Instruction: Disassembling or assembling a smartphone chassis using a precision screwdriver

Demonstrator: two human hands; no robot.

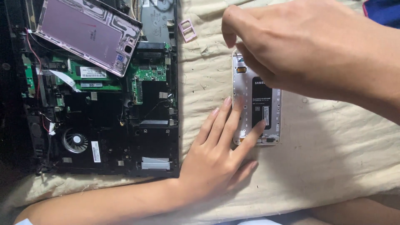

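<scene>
Left hand (216,154) flat, fingers spread, pinning the opened phone (258,104) on the cloth (325,166); right hand (300,46) pinched above its top end, contents hidden. Risk: slipping on soft cloth, stressing the exposed battery (262,104). Loose pink tray (187,30) left of the right hand, easily lost.

Left hand (218,152) lies flat, fingers spread; right hand (291,41) hovers above, fingertips pinched downward.

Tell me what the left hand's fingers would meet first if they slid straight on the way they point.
The left hand lies flat, fingers aimed up and slightly right along the opened phone's left edge. Going on, they would likely meet the right hand hovering above the phone's top, though height is unclear.
</scene>
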